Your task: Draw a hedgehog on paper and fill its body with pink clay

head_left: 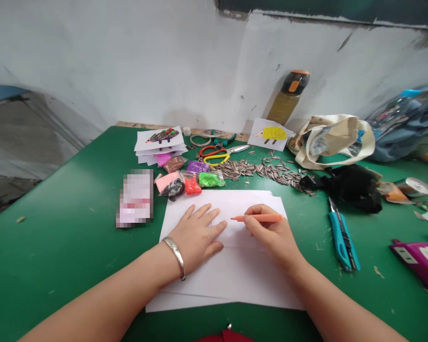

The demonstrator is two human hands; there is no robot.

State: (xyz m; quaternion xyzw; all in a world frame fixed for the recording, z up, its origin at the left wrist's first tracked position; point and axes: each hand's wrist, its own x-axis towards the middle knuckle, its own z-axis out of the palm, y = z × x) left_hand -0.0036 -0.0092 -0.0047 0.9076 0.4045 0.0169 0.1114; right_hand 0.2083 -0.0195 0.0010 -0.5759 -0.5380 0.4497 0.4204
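Note:
My left hand (199, 232) lies flat with spread fingers on white paper (231, 280), a silver bangle (175, 256) on its wrist. Between the fingers of my right hand (271, 232) is an orange marker (266, 218), its tip pointing left, just over the sheet. I cannot tell whether the tip touches the paper. More than one sheet is stacked under my hands. Just beyond the paper lie small bags of coloured modelling clay, among them a green one (210, 179), a red one (192, 185) and a black one (173, 189).
Sunflower seeds (238, 169) are strewn behind the paper, near scissors (217, 154). A yellow hedgehog picture (271, 134) leans by a bottle (287, 97). Right of the paper are a teal utility knife (342, 237), a black bag (356, 185) and a cloth bag (328, 137). Cards (160, 140) stack at back left.

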